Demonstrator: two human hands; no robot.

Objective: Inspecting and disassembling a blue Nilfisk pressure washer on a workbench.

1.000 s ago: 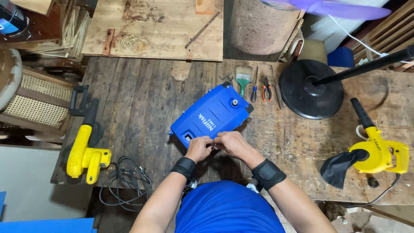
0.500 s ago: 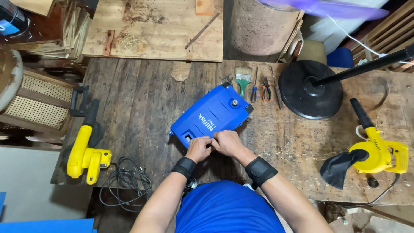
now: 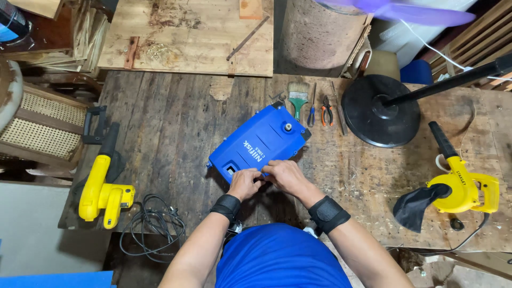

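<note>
A blue plastic machine housing (image 3: 261, 141) lies tilted on the dark wooden workbench (image 3: 176, 128). Both my hands meet at its near edge. My left hand (image 3: 244, 182) grips the lower corner of the housing with fingers curled. My right hand (image 3: 284, 175) pinches at the same edge, fingertips touching the left hand; whatever small part is between them is hidden. Both wrists wear black bands.
A yellow blower (image 3: 101, 184) with a black cable (image 3: 152, 224) lies left. Another yellow blower (image 3: 461, 186) with a black bag lies right. A black fan base (image 3: 381, 109), a paintbrush (image 3: 298, 98), pliers (image 3: 326, 112) and a plywood board (image 3: 192, 34) sit beyond.
My right hand has slid slightly left along the housing's near edge toward my left hand. The housing stays in place.
</note>
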